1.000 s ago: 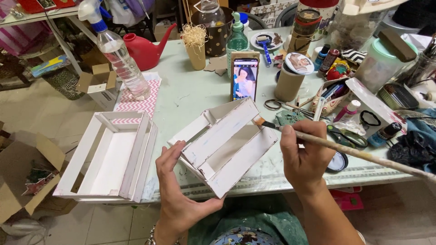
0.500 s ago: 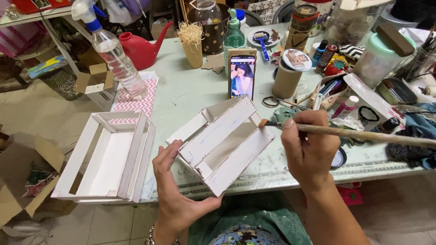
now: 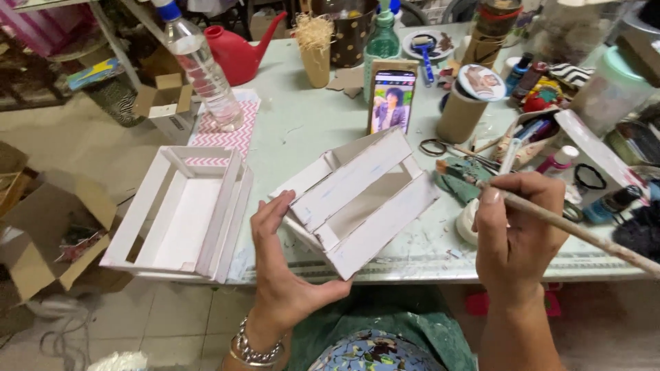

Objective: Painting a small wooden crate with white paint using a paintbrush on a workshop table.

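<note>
Painting step: my left hand (image 3: 289,275) clamps the white crate (image 3: 361,199), tilted; right hand (image 3: 515,233) pinches brush (image 3: 550,220). Next stroke likely wants more paint.

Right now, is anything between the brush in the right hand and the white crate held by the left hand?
Nothing visible. The right hand holds the paintbrush with its tip just right of the white crate, which the left hand tilts up. Only bare table shows in the gap.

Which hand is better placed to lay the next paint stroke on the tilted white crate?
Right: the right hand holds the paintbrush, while the left hand props the white crate.
</note>
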